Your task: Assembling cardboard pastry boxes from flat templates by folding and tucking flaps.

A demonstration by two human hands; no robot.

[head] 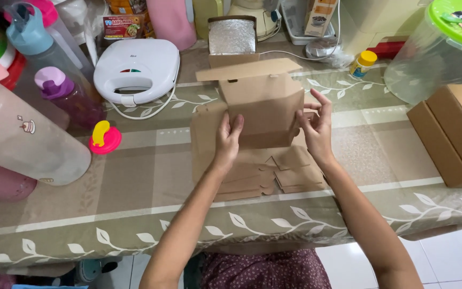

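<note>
A half-folded brown cardboard box (263,104) stands upright at the middle of the table, its top flap open and pointing back. My left hand (227,138) grips its left front corner, thumb on the front panel. At the box's right side, my right hand (315,127) holds the wall with fingers raised and spread. Under and in front of the box lie several flat brown cardboard blanks (274,176).
A white sandwich maker (136,67) sits back left, beside plastic bottles (62,93), a clear jug (20,142) and a pink-yellow lid (104,139). A foil-lined open box (232,38) stands behind. Brown cartons (453,134) and a clear green-lidded jar (439,48) are at the right.
</note>
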